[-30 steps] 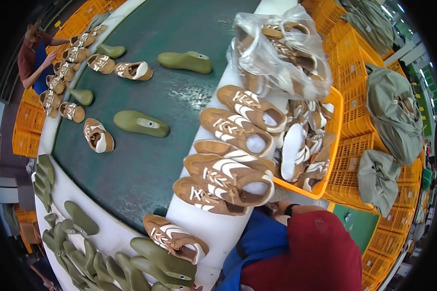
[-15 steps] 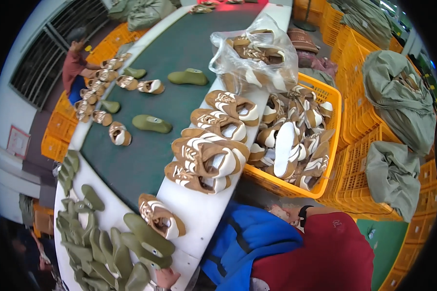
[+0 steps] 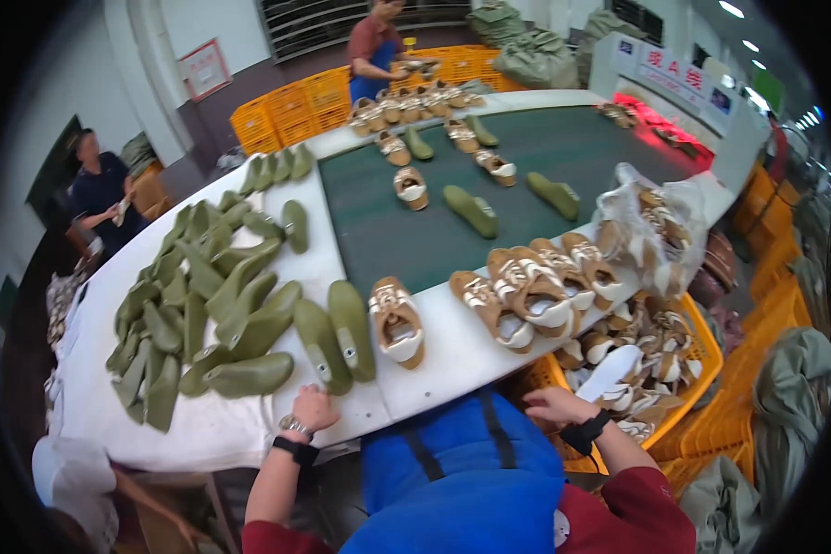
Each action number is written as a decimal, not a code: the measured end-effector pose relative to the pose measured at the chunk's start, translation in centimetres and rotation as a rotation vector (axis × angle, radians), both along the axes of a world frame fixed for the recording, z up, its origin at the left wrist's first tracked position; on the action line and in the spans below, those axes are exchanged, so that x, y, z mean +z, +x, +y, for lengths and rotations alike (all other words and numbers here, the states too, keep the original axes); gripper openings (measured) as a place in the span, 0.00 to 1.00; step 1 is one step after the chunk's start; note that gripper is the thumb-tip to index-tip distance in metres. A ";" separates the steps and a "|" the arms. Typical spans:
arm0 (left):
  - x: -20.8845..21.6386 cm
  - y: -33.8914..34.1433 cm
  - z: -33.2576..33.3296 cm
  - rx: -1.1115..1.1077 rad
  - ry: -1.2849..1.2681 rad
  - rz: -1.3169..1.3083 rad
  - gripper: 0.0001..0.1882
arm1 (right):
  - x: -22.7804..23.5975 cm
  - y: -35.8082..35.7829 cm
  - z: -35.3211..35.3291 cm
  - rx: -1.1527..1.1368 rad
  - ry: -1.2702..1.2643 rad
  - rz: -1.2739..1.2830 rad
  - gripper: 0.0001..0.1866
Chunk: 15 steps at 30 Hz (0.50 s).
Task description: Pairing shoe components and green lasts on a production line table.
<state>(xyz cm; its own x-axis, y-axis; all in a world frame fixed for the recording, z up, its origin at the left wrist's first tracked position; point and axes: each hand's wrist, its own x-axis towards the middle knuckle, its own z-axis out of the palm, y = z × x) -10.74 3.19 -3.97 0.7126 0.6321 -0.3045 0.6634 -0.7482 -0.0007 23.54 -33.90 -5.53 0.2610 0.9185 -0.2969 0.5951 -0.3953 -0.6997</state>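
Observation:
My left hand, with a watch and a black wristband, rests at the table's near edge with its fingers curled in; nothing shows in it. Just beyond it stand two olive-green shoe lasts side by side. A single brown-and-white sneaker sits to their right. My right hand, wearing a black wristband, hangs in front of the orange crate, holding nothing, its fingers loosely extended. That crate is full of sneakers. Several more sneakers stand in a row along the white table edge.
A heap of green lasts covers the left of the white table. More lasts and sneakers lie on the dark green belt. A clear plastic bag of sneakers stands at the right. Co-workers are at the far side and left.
The view has swung left, showing more of the table and both forearms. My left hand, by the two lasts before, remains close to them. The sneakers appear to be in the same places.

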 end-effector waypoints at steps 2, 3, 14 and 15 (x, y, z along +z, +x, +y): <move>-2.1 -1.7 0.8 -0.037 0.002 -0.116 0.15 | 5.9 -0.4 2.4 0.012 0.102 0.101 0.18; -2.0 -1.7 0.4 0.001 -0.037 -0.208 0.12 | 8.4 -0.6 3.2 -0.019 0.137 0.099 0.16; 2.6 0.2 -2.9 0.203 -0.103 -0.839 0.30 | 13.7 -5.7 17.7 0.293 0.158 -0.223 0.19; 3.2 0.7 -2.7 0.182 -0.067 -0.878 0.35 | 12.8 -6.5 19.3 0.332 0.159 -0.213 0.19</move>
